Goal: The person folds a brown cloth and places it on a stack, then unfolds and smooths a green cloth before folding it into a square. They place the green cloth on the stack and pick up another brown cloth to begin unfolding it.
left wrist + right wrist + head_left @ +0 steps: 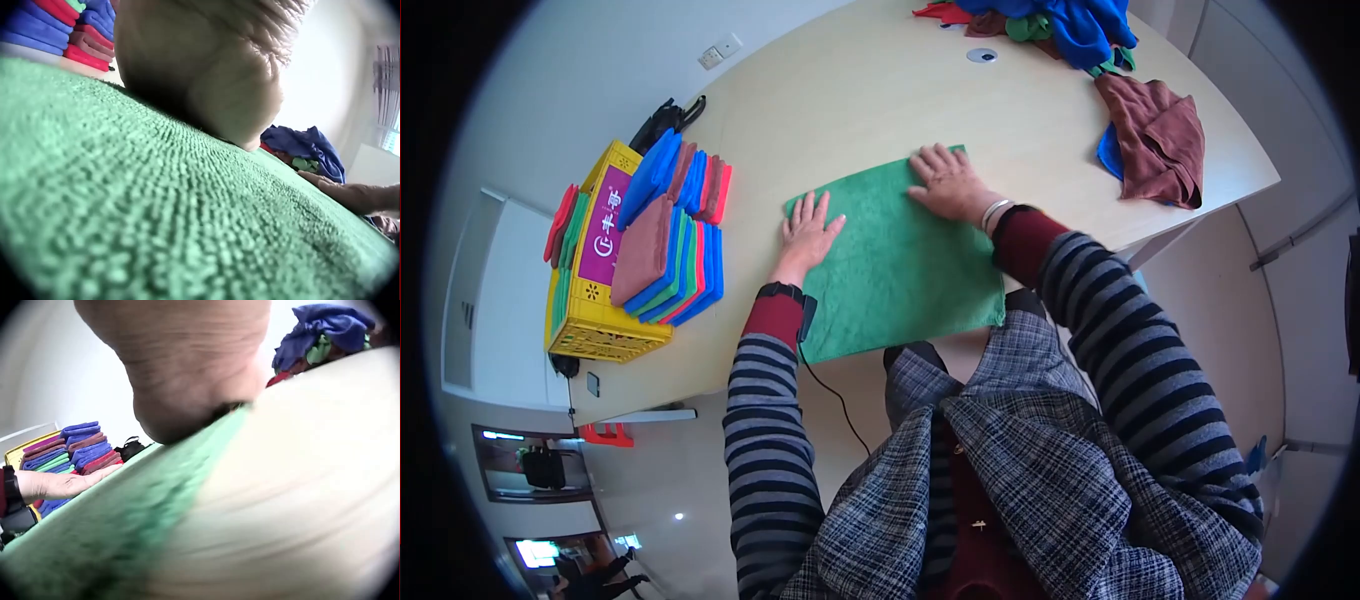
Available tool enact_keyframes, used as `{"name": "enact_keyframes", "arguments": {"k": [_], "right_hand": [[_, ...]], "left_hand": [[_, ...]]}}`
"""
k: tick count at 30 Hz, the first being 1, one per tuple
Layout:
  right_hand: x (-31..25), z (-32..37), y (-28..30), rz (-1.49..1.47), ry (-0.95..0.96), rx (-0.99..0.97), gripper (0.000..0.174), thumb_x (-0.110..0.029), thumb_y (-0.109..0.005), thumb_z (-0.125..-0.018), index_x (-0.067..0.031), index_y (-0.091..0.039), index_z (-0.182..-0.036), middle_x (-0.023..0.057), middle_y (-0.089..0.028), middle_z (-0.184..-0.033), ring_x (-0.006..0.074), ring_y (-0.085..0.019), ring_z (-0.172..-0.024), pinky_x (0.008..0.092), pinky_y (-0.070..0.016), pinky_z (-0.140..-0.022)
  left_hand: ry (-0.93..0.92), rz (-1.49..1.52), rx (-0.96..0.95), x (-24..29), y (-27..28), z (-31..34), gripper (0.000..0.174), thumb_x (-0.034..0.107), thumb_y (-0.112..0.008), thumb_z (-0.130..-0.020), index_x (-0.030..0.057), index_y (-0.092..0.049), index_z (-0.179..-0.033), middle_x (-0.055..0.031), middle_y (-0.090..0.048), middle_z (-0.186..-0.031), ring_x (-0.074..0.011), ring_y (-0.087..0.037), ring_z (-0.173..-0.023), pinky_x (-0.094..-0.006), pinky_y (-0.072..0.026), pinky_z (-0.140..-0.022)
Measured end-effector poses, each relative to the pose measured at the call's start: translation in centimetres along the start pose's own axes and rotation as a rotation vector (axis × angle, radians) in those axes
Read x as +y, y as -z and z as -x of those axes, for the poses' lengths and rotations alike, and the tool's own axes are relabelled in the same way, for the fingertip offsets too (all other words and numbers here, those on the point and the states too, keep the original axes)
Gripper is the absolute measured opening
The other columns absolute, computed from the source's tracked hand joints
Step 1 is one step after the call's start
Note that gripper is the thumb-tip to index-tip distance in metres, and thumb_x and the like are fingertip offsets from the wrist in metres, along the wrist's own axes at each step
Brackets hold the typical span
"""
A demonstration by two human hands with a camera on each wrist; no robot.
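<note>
A green towel (900,260) lies spread flat on the table, its near edge reaching past the table's front edge toward the person's lap. My left hand (808,236) rests on the towel's far left corner area with fingers spread. On its far right part lies my right hand (950,184), palm down, fingers pointing away to the left. In the left wrist view the heel of the left hand (206,69) presses on the looped green cloth. The right wrist view shows the right hand (194,375) at the towel's edge, beside bare tabletop.
Stacks of folded towels (668,250) in several colours stand at the left, by a yellow crate (615,343). A crumpled brown cloth (1155,145) lies at the right, and a heap of blue, green and red cloths (1090,35) at the far edge. A black bag (662,122) sits behind the stacks.
</note>
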State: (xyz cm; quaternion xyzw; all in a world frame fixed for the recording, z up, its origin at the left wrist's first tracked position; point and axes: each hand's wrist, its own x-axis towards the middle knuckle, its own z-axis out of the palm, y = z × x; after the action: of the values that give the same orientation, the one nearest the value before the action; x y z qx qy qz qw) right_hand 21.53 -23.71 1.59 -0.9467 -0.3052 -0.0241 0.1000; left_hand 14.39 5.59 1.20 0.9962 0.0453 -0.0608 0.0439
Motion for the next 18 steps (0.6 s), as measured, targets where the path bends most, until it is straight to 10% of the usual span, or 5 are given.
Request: {"name": "enact_keyframes", "arguments": {"k": [10,18], "right_hand": [[2.2,4.1,2.0,0.154,-0.041,0.122,0.068,-0.052,-0.042,-0.101,-0.0089,-0.032,-0.153,0.0130,-0.028,-0.160,0.0337,-0.022,-0.149,0.0536,-0.0200,-0.120],[-8.5,12.0,0.7,0.046,0.285,0.121,0.066,-0.051,-0.043,-0.100,-0.0097,-0.036,-0.152,0.0132,-0.031,-0.159,0.0326,-0.023,-0.149,0.0520,-0.0203,-0.120]], "left_hand": [[0.023,-0.030,0.060,-2.2,0.5,3.7,0.074,0.061,-0.036,-0.099,0.0198,-0.020,-0.159,-0.0129,-0.011,-0.166,-0.0327,-0.010,-0.153,-0.0527,-0.0126,-0.120],[-0.214,-0.044,0.150,2.1,-1.6,16.5,0.066,0.051,-0.040,-0.101,0.0182,-0.027,-0.157,-0.0136,-0.017,-0.164,-0.0319,-0.016,-0.151,-0.0527,-0.0146,-0.120]]}}
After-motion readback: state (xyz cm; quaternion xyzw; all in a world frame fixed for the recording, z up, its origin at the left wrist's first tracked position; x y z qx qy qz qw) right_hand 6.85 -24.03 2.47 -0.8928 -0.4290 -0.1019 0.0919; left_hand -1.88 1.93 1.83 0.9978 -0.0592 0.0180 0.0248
